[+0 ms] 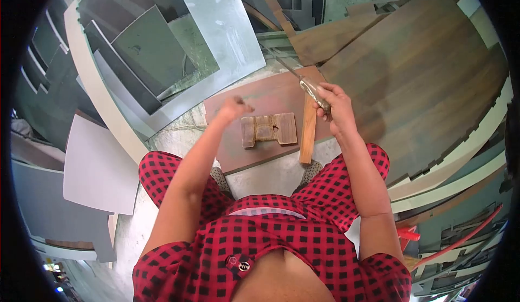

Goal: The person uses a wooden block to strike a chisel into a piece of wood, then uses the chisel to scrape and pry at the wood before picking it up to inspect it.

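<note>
Right fingers (331,90) gripping a worn-handled metal tool (310,89), left fingers (246,108) blurred, grip unclear, notched brown block (265,130)

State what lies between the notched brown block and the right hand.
In the head view, a narrow wooden strip lies between the block and right hand.

A long-shafted tool (310,90) slants near 1 flat-lying, notched brown block (265,129).

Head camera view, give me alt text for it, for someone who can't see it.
A person's right hand grips a thin-shafted hand tool, pointing it forward. The left hand, blurred, is near a notched block on a reddish-brown board, with a wooden strip beside the block. Panels surround the person.
</note>
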The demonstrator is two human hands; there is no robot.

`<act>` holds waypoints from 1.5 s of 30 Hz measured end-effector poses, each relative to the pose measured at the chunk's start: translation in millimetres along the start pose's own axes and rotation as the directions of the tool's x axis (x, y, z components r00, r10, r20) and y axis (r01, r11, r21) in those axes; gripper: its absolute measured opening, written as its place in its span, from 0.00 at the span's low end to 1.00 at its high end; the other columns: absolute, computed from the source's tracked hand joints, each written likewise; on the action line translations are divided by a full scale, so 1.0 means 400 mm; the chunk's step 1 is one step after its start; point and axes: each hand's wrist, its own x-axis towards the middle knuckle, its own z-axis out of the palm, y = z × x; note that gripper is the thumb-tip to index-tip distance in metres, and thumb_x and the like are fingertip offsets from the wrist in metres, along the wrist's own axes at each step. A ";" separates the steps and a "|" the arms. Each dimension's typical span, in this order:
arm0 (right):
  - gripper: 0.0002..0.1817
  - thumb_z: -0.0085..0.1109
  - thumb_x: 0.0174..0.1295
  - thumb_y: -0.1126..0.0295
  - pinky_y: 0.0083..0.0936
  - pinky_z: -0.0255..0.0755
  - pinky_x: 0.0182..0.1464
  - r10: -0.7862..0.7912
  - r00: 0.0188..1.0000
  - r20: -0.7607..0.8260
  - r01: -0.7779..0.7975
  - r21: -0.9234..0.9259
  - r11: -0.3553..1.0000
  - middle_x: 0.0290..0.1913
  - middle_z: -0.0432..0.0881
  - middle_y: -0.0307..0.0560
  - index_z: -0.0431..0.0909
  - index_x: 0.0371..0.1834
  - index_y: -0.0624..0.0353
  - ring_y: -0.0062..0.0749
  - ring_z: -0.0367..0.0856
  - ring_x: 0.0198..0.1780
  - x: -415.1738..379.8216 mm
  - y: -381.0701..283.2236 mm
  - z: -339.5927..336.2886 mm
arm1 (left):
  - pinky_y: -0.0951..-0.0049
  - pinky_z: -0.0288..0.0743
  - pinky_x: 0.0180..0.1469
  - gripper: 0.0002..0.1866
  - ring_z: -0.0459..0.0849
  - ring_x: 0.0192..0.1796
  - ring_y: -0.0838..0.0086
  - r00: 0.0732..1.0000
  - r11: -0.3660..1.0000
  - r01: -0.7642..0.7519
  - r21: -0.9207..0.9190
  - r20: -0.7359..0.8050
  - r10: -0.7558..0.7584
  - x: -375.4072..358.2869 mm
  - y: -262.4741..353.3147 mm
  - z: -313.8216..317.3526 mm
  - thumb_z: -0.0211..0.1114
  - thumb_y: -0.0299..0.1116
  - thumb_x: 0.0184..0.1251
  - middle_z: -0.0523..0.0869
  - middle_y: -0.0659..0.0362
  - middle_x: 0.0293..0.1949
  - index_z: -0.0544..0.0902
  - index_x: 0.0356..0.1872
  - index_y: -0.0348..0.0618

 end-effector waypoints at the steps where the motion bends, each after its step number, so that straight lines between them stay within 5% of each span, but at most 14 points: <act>1: 0.17 0.61 0.59 0.64 0.12 0.58 0.15 -0.001 1.000 0.000 0.001 0.045 0.999 0.24 0.78 0.40 0.72 0.49 0.59 0.16 0.72 0.16 -0.005 -0.004 -0.005 | 0.66 0.75 0.49 0.32 0.83 0.46 0.59 0.999 0.996 0.052 0.068 -0.011 -0.051 0.022 -0.067 0.056 0.76 0.47 0.41 0.84 0.45 0.42 0.80 0.44 0.32; 3: 0.17 0.62 0.59 0.64 0.12 0.58 0.14 0.001 1.000 -0.007 0.000 0.094 0.996 0.22 0.77 0.40 0.73 0.47 0.60 0.15 0.71 0.15 -0.010 -0.007 -0.010 | 0.64 0.74 0.53 0.39 0.82 0.50 0.57 0.992 0.984 0.076 0.163 -0.110 -0.058 0.054 -0.210 0.170 0.78 0.50 0.37 0.83 0.43 0.46 0.77 0.50 0.33; 5: 0.17 0.62 0.59 0.64 0.12 0.58 0.14 0.006 1.000 -0.021 -0.004 0.064 0.998 0.22 0.76 0.39 0.72 0.47 0.60 0.15 0.70 0.14 -0.010 -0.003 -0.015 | 0.64 0.72 0.56 0.47 0.79 0.55 0.56 0.973 0.947 0.229 0.225 -0.050 -0.224 0.017 -0.245 0.237 0.78 0.52 0.36 0.80 0.44 0.52 0.69 0.58 0.35; 10: 0.17 0.62 0.60 0.62 0.12 0.56 0.14 0.025 0.998 -0.051 -0.025 -0.006 1.000 0.21 0.76 0.37 0.74 0.47 0.59 0.14 0.70 0.14 0.010 0.018 -0.029 | 0.66 0.72 0.58 0.50 0.75 0.60 0.58 0.955 0.890 0.288 0.354 -0.034 -0.295 -0.060 -0.232 0.310 0.78 0.50 0.37 0.73 0.44 0.59 0.63 0.61 0.35; 17: 0.16 0.61 0.60 0.61 0.11 0.56 0.15 0.063 0.997 -0.038 -0.067 -0.114 0.991 0.22 0.76 0.35 0.78 0.49 0.55 0.12 0.70 0.15 0.034 0.029 -0.037 | 0.60 0.74 0.52 0.38 0.81 0.50 0.52 0.979 0.936 0.154 0.317 -0.174 -0.102 -0.037 -0.290 0.345 0.72 0.43 0.45 0.81 0.42 0.46 0.66 0.55 0.33; 25: 0.15 0.59 0.62 0.64 0.13 0.64 0.21 0.089 0.996 0.018 -0.089 0.003 0.996 0.28 0.78 0.37 0.78 0.52 0.53 0.17 0.75 0.21 0.073 0.028 -0.021 | 0.56 0.75 0.48 0.29 0.83 0.44 0.51 0.939 0.943 -0.017 0.333 -0.319 0.130 -0.051 -0.136 0.185 0.68 0.47 0.47 0.84 0.43 0.38 0.75 0.47 0.37; 27: 0.14 0.58 0.62 0.63 0.14 0.66 0.23 0.086 0.996 0.036 -0.087 0.013 0.996 0.29 0.79 0.37 0.79 0.50 0.52 0.18 0.76 0.23 0.089 0.035 -0.015 | 0.57 0.76 0.47 0.23 0.83 0.44 0.52 0.952 0.824 -0.121 0.553 -0.169 0.254 -0.027 -0.086 0.135 0.66 0.49 0.50 0.84 0.45 0.38 0.81 0.37 0.38; 30: 0.13 0.59 0.61 0.65 0.16 0.69 0.27 0.118 0.983 0.139 -0.118 -0.008 0.993 0.31 0.79 0.37 0.79 0.49 0.52 0.20 0.78 0.27 0.122 0.056 -0.003 | 0.58 0.76 0.47 0.22 0.84 0.44 0.55 0.974 0.735 -0.159 0.660 -0.019 0.228 -0.004 -0.003 0.053 0.65 0.50 0.52 0.85 0.46 0.38 0.84 0.31 0.37; 33: 0.14 0.64 0.57 0.64 0.17 0.70 0.26 0.057 0.988 0.142 -0.029 -0.189 0.982 0.33 0.80 0.37 0.81 0.45 0.52 0.19 0.78 0.28 0.136 0.066 0.012 | 0.58 0.76 0.46 0.20 0.84 0.42 0.54 0.976 0.646 -0.161 0.746 0.025 0.215 -0.028 0.093 -0.030 0.62 0.51 0.54 0.85 0.47 0.35 0.86 0.32 0.43; 36: 0.20 0.69 0.49 0.62 0.24 0.74 0.33 0.001 0.995 0.099 0.055 -0.555 0.830 0.38 0.82 0.41 0.81 0.46 0.55 0.28 0.80 0.33 0.141 0.065 0.028 | 0.58 0.76 0.45 0.21 0.84 0.41 0.54 0.953 0.639 -0.269 0.721 0.101 0.287 -0.008 0.065 -0.071 0.59 0.52 0.57 0.85 0.49 0.35 0.86 0.33 0.43; 38: 0.29 0.72 0.41 0.56 0.31 0.69 0.57 -0.109 0.985 0.136 0.174 -0.761 0.625 0.45 0.82 0.51 0.81 0.48 0.56 0.43 0.78 0.52 0.150 0.088 0.029 | 0.58 0.76 0.45 0.20 0.83 0.41 0.54 0.946 0.618 -0.302 0.726 0.149 0.286 -0.001 0.061 -0.086 0.59 0.51 0.57 0.85 0.49 0.35 0.86 0.34 0.44; 39: 0.29 0.72 0.41 0.56 0.31 0.69 0.57 -0.112 0.984 0.142 0.181 -0.760 0.625 0.45 0.82 0.51 0.81 0.48 0.56 0.43 0.78 0.52 0.152 0.093 0.036 | 0.58 0.75 0.45 0.19 0.83 0.41 0.54 0.936 0.596 -0.343 0.726 0.206 0.287 0.001 0.060 -0.093 0.59 0.49 0.57 0.85 0.49 0.35 0.86 0.35 0.44; 43: 0.31 0.73 0.39 0.54 0.33 0.66 0.60 -0.087 0.987 0.135 0.160 -0.868 0.470 0.55 0.77 0.56 0.80 0.51 0.52 0.44 0.73 0.59 0.122 0.071 0.063 | 0.60 0.76 0.35 0.17 0.83 0.30 0.59 0.858 0.605 -0.496 0.622 0.248 0.449 -0.004 0.043 -0.135 0.60 0.47 0.59 0.84 0.51 0.27 0.86 0.33 0.44; 45: 0.32 0.73 0.39 0.54 0.33 0.65 0.61 -0.087 0.987 0.138 0.162 -0.886 0.435 0.56 0.75 0.57 0.80 0.51 0.50 0.44 0.71 0.60 0.116 0.064 0.065 | 0.68 0.72 0.21 0.16 0.77 0.18 0.71 0.950 0.915 -0.218 0.340 0.290 0.118 -0.049 0.078 -0.174 0.62 0.45 0.62 0.80 0.59 0.19 0.85 0.33 0.42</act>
